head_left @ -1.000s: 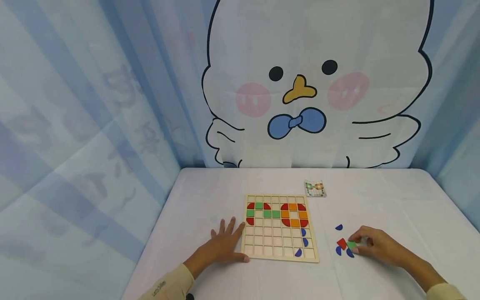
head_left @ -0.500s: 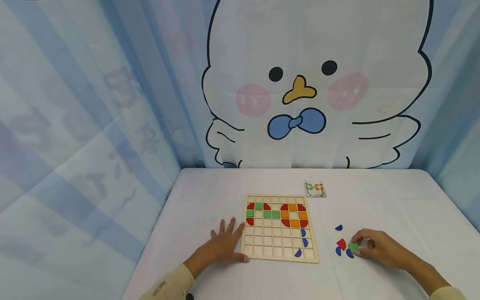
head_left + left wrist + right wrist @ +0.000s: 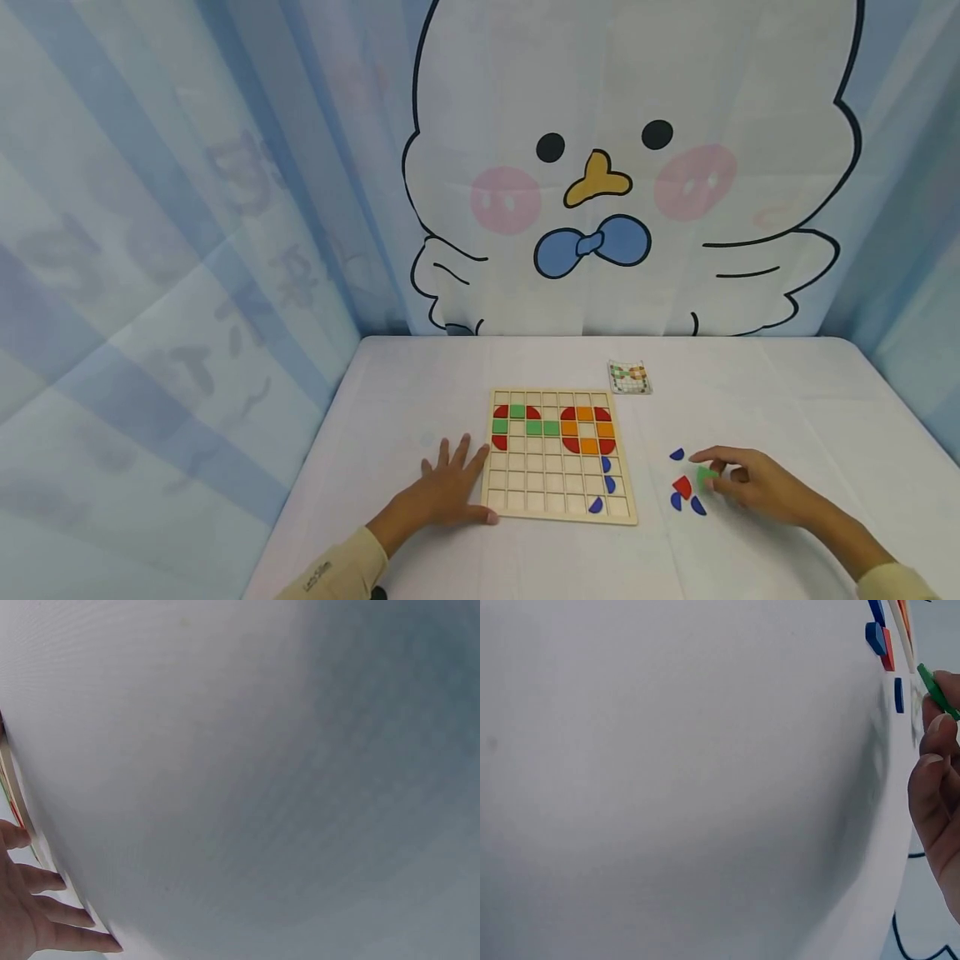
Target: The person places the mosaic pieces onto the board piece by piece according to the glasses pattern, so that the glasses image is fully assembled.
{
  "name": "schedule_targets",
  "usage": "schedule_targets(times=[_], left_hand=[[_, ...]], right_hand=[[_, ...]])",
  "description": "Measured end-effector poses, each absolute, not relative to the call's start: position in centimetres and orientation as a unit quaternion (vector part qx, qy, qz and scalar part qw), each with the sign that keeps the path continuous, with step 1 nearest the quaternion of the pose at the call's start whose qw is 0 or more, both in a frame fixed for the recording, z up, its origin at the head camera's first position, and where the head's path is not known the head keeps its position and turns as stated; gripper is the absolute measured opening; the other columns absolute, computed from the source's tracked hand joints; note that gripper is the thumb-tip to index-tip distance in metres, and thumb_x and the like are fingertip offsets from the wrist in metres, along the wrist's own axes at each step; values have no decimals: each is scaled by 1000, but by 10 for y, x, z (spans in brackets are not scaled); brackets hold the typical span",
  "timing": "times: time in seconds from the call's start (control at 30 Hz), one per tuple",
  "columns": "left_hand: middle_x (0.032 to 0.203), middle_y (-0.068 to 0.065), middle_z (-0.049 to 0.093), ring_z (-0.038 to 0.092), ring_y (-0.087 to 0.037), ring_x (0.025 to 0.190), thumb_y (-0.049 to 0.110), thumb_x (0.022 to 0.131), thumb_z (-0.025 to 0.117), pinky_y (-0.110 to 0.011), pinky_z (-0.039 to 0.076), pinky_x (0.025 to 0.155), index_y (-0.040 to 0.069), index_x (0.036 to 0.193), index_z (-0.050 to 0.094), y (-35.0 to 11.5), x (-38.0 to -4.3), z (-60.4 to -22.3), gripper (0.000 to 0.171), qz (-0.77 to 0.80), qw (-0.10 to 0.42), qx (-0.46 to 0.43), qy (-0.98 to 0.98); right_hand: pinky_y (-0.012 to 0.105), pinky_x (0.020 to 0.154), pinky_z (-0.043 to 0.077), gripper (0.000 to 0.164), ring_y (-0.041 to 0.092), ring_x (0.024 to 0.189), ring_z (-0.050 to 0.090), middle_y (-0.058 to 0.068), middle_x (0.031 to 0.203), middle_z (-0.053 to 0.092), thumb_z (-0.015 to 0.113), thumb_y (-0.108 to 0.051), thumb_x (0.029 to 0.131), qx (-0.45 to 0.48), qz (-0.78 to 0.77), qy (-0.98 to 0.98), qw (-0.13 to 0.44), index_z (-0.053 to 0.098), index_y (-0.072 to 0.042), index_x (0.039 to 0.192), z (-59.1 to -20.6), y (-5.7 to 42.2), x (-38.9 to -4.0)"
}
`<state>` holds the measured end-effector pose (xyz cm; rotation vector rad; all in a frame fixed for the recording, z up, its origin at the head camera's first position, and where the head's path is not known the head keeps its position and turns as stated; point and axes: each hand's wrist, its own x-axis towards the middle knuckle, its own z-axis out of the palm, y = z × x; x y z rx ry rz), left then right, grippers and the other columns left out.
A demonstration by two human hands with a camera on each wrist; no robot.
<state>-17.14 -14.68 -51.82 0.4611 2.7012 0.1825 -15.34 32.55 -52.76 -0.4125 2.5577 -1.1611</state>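
My left hand [image 3: 447,490] lies flat with spread fingers at the left edge of a wooden grid board [image 3: 525,481], thumb and fingertip touching its side. Red, green and orange pieces fill cells in the board's upper rows, and several blue half-round pieces lie toward its lower right. To the right of the board, my right hand [image 3: 767,485] pinches a green piece [image 3: 706,477] between thumb and fingers, lifted off the table in the right wrist view, where the green piece [image 3: 935,688] shows edge-on. Near it lie a red piece [image 3: 682,487] and several blue half-round pieces [image 3: 698,506].
A small pattern card [image 3: 630,377] lies beyond the board's upper right corner. The white tabletop [image 3: 787,400] runs back to a curtain [image 3: 480,292] with a printed cartoon bird. Another curtain hangs at the left.
My right hand has raised the green piece and shifted it slightly away from the red and blue pieces. The left hand and the board stay put.
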Motion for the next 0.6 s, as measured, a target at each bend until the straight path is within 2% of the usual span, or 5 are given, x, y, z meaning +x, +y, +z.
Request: schedule_targets(times=[0.17,0.3,0.5,0.6], left_hand=[[167,-18,17,14,-55,149,72,75,72,-76,29,107,22,160,27,-147,-172,-519,109,64,196,163,965],[168,-18,17,14,-55,150,73,75,72,-77,28,107,22,160,26,-147,-171,-519,109,66,197,162,965],[168,-17,16,12,-54,150,72,75,72,-76,26,108,23,161,26,-148,-171,-519,109,73,199,158,964],[168,-17,15,12,-54,150,73,75,71,-76,27,108,23,161,25,-148,-172,-522,110,69,196,161,965]], right_hand=[[24,57,52,32,14,65,55,8,97,62,69,-14,93,-127,-408,891,152,66,-5,123,-524,314,-160],[24,54,49,29,14,60,57,9,92,60,69,-15,94,-145,-444,868,169,63,-1,118,-523,303,-167],[26,57,53,29,20,65,62,7,88,59,71,-17,93,-154,-456,858,180,66,0,117,-518,280,-176],[26,55,53,30,19,61,61,6,86,60,73,-17,91,-173,-454,855,185,68,-1,115,-517,270,-181]])
